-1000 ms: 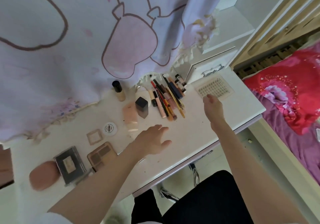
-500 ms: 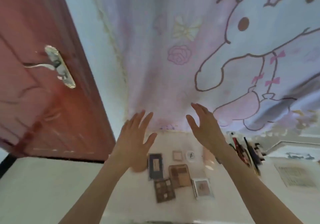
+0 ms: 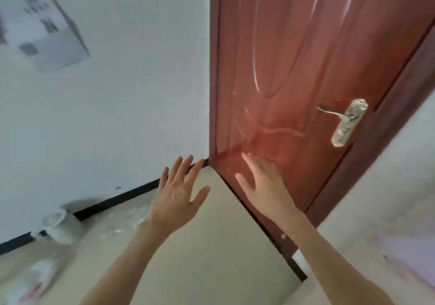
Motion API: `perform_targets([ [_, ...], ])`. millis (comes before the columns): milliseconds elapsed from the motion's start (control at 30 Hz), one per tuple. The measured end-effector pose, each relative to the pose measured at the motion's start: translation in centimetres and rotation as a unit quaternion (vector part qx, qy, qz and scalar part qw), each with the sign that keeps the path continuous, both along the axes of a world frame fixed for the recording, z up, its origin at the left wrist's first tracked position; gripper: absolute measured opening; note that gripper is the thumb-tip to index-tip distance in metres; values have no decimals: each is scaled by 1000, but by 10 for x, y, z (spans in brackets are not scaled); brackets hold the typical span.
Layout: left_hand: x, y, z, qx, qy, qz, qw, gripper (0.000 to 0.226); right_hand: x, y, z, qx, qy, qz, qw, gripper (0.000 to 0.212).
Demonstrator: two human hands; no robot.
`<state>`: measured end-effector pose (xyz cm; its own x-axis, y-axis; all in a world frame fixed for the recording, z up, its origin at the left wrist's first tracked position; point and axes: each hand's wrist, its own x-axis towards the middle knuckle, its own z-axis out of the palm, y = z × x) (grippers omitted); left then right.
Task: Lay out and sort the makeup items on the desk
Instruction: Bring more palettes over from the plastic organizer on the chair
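Both the left hand (image 3: 179,194) and right hand (image 3: 263,184) are spread and released at centre frame, facing a red door (image 3: 294,69); no makeup shows, so progress cannot be judged.

Beige floor (image 3: 211,257), blurred white items (image 3: 58,229) by the wall.

Both arms are reaching forward, bare forearms coming up from the bottom edge. The left hand (image 3: 177,192) is spreading its fingers wide, back toward the camera, holding nothing. The right hand (image 3: 264,183) is stretching flat, fingers straight, also holding nothing.
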<state>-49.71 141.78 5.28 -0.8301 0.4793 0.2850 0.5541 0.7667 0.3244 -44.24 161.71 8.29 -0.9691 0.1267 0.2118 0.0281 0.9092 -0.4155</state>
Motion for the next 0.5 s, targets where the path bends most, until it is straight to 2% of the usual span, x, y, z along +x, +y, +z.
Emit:
perform_targets([
  [100,-3,-85,-2,7,4,122,993,84,-53,-74,0,10,0,112,994,54],
  [200,7,-162,-6,12,3,239,971,78,-95,-153,-1,17,-1,230,973,54],
  [367,30,-269,-15,10,-5,397,918,75,-139,-280,-7,19,-9,385,923,56],
  [500,44,-327,-25,19,-11,505,863,72,-166,-366,-19,45,-24,496,867,58],
])
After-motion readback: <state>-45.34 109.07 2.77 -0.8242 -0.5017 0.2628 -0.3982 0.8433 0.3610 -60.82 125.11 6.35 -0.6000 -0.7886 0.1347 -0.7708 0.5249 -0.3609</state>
